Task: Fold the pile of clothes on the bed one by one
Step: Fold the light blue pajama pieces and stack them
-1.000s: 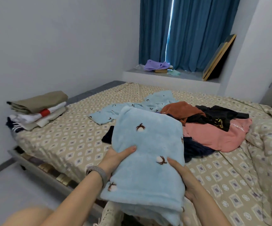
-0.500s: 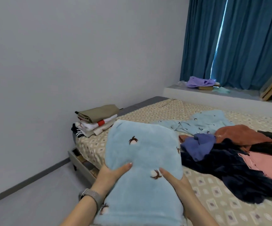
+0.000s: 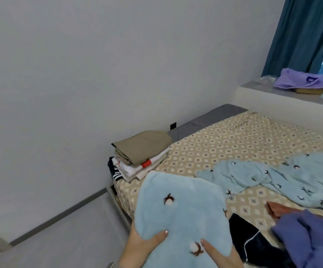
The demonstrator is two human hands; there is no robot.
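Note:
A folded light-blue fleece garment (image 3: 178, 211) with small brown-and-white motifs is held up over the near bed edge. My left hand (image 3: 143, 242) grips its lower left edge, thumb on top. My right hand (image 3: 220, 254) grips its lower right edge, thumb on the fabric. A stack of folded clothes (image 3: 141, 153), khaki on top, sits at the bed's left corner beyond the garment. Unfolded clothes lie to the right: a matching light-blue piece (image 3: 272, 176), a purple-blue one (image 3: 311, 240), a dark navy one (image 3: 247, 240) and a rust-orange one (image 3: 276, 209).
The bed (image 3: 224, 142) has a beige patterned sheet and stands against a grey wall. A window ledge (image 3: 284, 97) behind it holds a purple cloth (image 3: 299, 80), under blue curtains (image 3: 303, 31). Grey floor (image 3: 60, 240) lies to the left.
My view has swung left and both hands have carried the folded blue garment left, toward the stack at the bed's corner. The loose pile now sits at the right edge of view.

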